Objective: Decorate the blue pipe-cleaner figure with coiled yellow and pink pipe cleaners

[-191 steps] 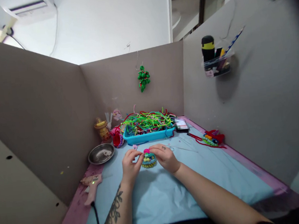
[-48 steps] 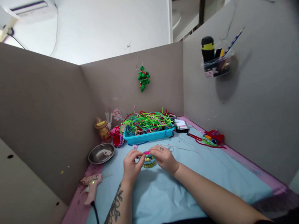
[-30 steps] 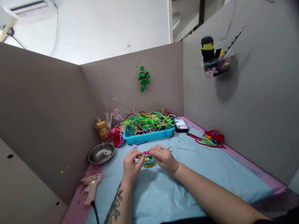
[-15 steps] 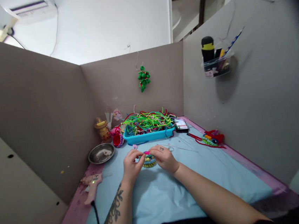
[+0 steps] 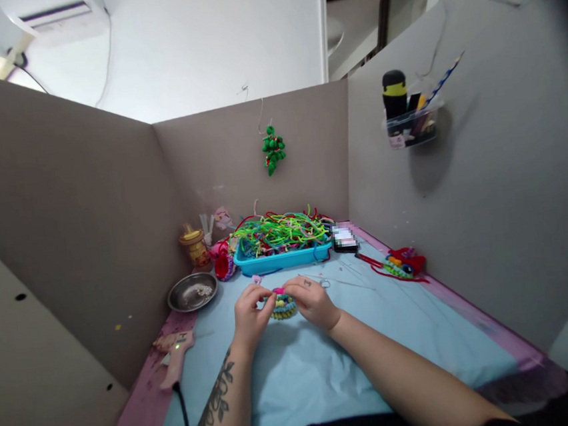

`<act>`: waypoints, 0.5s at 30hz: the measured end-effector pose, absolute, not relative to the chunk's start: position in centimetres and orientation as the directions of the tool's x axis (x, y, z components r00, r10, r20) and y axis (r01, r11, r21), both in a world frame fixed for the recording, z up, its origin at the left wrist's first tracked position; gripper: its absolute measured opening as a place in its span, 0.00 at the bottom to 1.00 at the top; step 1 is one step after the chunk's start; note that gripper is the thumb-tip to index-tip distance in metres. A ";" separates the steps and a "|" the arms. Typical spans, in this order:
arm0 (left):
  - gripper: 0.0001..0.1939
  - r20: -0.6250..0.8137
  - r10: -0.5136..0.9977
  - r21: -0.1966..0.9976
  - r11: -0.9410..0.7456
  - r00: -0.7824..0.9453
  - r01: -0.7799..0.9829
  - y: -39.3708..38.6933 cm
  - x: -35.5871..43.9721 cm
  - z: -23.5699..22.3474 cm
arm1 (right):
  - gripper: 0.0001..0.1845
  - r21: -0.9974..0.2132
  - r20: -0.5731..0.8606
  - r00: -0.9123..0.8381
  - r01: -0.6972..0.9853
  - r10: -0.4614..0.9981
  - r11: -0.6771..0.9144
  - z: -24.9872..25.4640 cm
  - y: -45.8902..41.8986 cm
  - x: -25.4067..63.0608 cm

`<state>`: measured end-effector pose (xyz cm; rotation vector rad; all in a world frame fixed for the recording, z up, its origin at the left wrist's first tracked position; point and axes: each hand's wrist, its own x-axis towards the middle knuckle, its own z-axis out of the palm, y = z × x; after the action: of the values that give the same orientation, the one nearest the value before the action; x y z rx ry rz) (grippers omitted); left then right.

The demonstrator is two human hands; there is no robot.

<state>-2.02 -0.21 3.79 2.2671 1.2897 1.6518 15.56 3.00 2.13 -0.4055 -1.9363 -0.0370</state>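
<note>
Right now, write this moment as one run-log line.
left hand: pinching yarn piece by pink top | right hand: likewise | blue tray: heaped with cords, beyond hands | glue gun: left side, green light

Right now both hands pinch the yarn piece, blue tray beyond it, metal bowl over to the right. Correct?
One slip: the metal bowl is over to the left, per the head view. The rest is right: left hand and right hand pinch the yarn piece, blue tray beyond it.
</note>
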 end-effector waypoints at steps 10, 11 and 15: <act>0.07 0.753 0.653 0.491 -0.642 0.083 0.589 -0.3 -2.0 3.7 | 0.17 -0.155 0.911 -0.328 0.290 0.250 0.944 2.2 3.0 15.5; 0.07 0.754 0.651 0.492 -0.643 0.082 0.587 -0.3 -2.0 3.7 | 0.17 -0.155 0.912 -0.325 0.289 0.249 0.945 2.2 3.0 15.5; 0.07 0.754 0.652 0.495 -0.646 0.084 0.581 -0.3 -2.0 3.7 | 0.17 -0.162 0.911 -0.323 0.292 0.256 0.943 2.2 2.9 15.5</act>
<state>-1.99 -0.26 3.72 2.2625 1.2894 1.6347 15.50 2.95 2.19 -0.3975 -1.9197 -0.0376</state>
